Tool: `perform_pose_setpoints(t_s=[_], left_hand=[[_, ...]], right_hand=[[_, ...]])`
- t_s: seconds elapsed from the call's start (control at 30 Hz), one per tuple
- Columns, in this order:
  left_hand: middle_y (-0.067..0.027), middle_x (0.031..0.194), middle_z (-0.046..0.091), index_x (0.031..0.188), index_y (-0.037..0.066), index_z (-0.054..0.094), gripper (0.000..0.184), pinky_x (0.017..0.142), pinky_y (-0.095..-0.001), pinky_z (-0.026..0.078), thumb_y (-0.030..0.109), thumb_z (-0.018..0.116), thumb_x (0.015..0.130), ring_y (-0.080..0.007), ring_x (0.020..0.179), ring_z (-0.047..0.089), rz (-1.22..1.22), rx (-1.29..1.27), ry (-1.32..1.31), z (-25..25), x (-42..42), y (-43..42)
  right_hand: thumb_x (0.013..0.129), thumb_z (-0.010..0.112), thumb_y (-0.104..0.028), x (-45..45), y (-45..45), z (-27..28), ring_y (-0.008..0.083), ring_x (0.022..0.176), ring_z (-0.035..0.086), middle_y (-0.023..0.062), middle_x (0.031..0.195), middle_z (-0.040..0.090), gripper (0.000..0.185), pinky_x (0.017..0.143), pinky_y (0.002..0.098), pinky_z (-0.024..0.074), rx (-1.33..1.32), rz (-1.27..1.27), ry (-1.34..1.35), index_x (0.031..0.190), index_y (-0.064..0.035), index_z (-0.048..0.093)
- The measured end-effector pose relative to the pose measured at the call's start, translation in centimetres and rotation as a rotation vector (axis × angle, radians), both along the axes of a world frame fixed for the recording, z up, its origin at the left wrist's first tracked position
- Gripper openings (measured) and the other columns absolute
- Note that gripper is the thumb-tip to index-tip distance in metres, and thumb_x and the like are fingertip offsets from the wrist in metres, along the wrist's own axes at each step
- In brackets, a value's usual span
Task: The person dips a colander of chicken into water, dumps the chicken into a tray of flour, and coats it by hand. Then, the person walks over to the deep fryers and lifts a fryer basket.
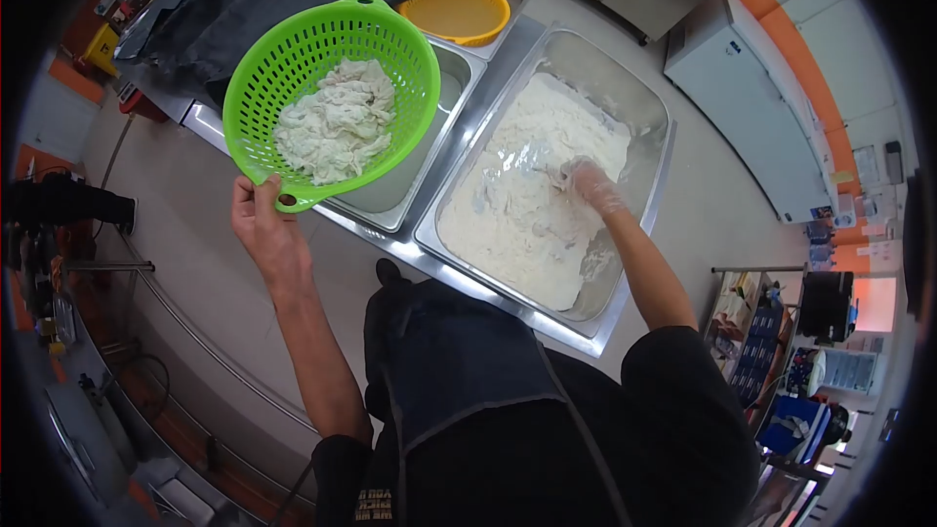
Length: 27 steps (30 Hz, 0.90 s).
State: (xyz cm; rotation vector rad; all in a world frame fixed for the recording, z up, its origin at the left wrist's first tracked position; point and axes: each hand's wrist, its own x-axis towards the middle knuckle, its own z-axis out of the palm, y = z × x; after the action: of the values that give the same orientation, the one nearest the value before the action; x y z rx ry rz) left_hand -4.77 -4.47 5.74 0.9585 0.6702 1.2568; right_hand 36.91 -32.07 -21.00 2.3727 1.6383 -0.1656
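At the right end of a stainless-steel worktop [453,151], a deep rectangular steel basin [639,127] holds a broad bed of off-white powder [522,229], dusted up its walls. A person in a dark navy apron [478,361] stands at the near edge, right hand [591,185] in the powder on the basin's right side. That hand appears to wear a thin, clear glove; its fingertips are partly buried, and whether its grip is spread or pressed together cannot be told.

Toward the worktop's left, the bare left hand [265,224] holds up a round, bright-green perforated plastic colander [418,88], the grip pinching the handle on its rim, thumb on top. The colander tilts toward the person, overlapping a second steel basin [390,185] and reaching past the worktop's near edge. Inside, a mound of pale, crumpled, powder-coated pieces [337,122] lies against the colander's lower side.

Near the worktop's far edge sits a shallow, round yellow-orange plastic basket [478,37]. Dark, crumpled sheeting [195,29] spreads across the far left, just beside the colander in this view.
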Motion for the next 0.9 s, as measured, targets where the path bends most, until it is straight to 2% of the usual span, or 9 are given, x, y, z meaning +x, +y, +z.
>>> perform_pose_setpoints(t_s=[0.07,0.13,0.2,0.37,0.43,0.57,0.67,0.77,0.9], left_hand=[[-0.0028,0.077,0.054,0.077,0.006,0.045,0.011,0.058,-0.0198,0.039,0.000,0.053,0.081,-0.0068,0.065,0.049,-0.013,0.001,0.002,0.1,0.4,0.0],[-0.0027,0.077,0.054,0.077,0.006,0.045,0.011,0.058,-0.0197,0.038,-0.001,0.052,0.081,-0.0068,0.065,0.049,-0.017,-0.001,0.006,0.4,0.5,-0.1],[-0.0026,0.077,0.054,0.077,0.006,0.045,0.011,0.058,-0.0196,0.038,-0.001,0.052,0.081,-0.0066,0.065,0.049,-0.019,-0.010,0.010,0.5,0.4,-0.1],[-0.0022,0.077,0.054,0.077,0.007,0.045,0.011,0.058,-0.0195,0.038,0.000,0.052,0.081,-0.0064,0.066,0.049,-0.004,-0.015,0.003,0.5,0.1,-0.1],[-0.0021,0.078,0.054,0.077,0.007,0.046,0.011,0.059,-0.0195,0.038,0.000,0.052,0.081,-0.0064,0.066,0.050,-0.002,-0.004,0.005,0.2,0.0,0.0],[-0.0018,0.078,0.054,0.077,0.008,0.046,0.011,0.059,-0.0199,0.038,0.000,0.053,0.082,-0.0064,0.067,0.050,-0.018,-0.031,0.012,0.8,0.4,-0.1],[-0.0018,0.078,0.054,0.077,0.008,0.045,0.011,0.060,-0.0201,0.039,0.001,0.052,0.082,-0.0064,0.067,0.050,-0.021,-0.028,0.023,0.6,0.2,0.1],[-0.0017,0.077,0.054,0.076,0.007,0.045,0.011,0.060,-0.0202,0.039,0.001,0.052,0.082,-0.0065,0.067,0.050,-0.022,-0.022,0.023,0.9,0.5,-0.2],[-0.0019,0.077,0.053,0.076,0.007,0.044,0.012,0.061,-0.0202,0.039,0.001,0.052,0.082,-0.0066,0.067,0.050,-0.001,-0.027,0.026,1.3,0.1,-0.2]], right_hand=[[0.073,0.060,-0.026,-1.2,0.3,4.9,0.0311,0.078,0.060,0.0111,0.075,0.062,0.034,0.076,0.0344,0.0468,0.015,-0.073,0.204,0.102,-0.0082,0.060],[0.074,0.059,-0.024,-5.6,1.6,10.3,0.0312,0.078,0.060,0.0122,0.077,0.062,0.039,0.075,0.0334,0.0470,0.141,0.029,0.166,0.108,-0.0062,0.054],[0.075,0.057,-0.022,-8.5,2.3,11.2,0.0314,0.078,0.060,0.0133,0.078,0.062,0.042,0.074,0.0331,0.0471,0.121,0.044,0.144,0.112,-0.0044,0.049],[0.077,0.057,-0.027,-10.9,0.3,5.7,0.0333,0.080,0.060,0.0158,0.082,0.062,0.041,0.075,0.0350,0.0471,-0.229,0.057,0.063,0.109,-0.0007,0.051],[0.077,0.057,-0.026,-10.3,-2.0,2.7,0.0324,0.078,0.060,0.0159,0.082,0.062,0.033,0.074,0.0358,0.0471,-0.134,0.018,0.176,0.099,-0.0013,0.056],[0.075,0.058,-0.024,-7.1,-3.6,4.1,0.0305,0.075,0.060,0.0160,0.081,0.063,0.021,0.071,0.0358,0.0472,0.148,-0.153,0.416,0.081,-0.0041,0.062],[0.073,0.061,-0.026,-2.6,-2.5,6.5,0.0302,0.075,0.060,0.0167,0.080,0.062,0.021,0.071,0.0358,0.0474,0.245,-0.132,0.222,0.079,-0.0050,0.062],[0.073,0.062,-0.026,-0.7,-1.6,6.3,0.0309,0.074,0.060,0.0171,0.080,0.062,0.023,0.070,0.0364,0.0474,0.145,-0.192,0.287,0.081,-0.0047,0.061],[0.072,0.063,-0.027,-3.1,-1.8,4.9,0.0319,0.074,0.059,0.0177,0.080,0.061,0.026,0.069,0.0373,0.0474,0.022,-0.200,0.411,0.085,-0.0043,0.061]])
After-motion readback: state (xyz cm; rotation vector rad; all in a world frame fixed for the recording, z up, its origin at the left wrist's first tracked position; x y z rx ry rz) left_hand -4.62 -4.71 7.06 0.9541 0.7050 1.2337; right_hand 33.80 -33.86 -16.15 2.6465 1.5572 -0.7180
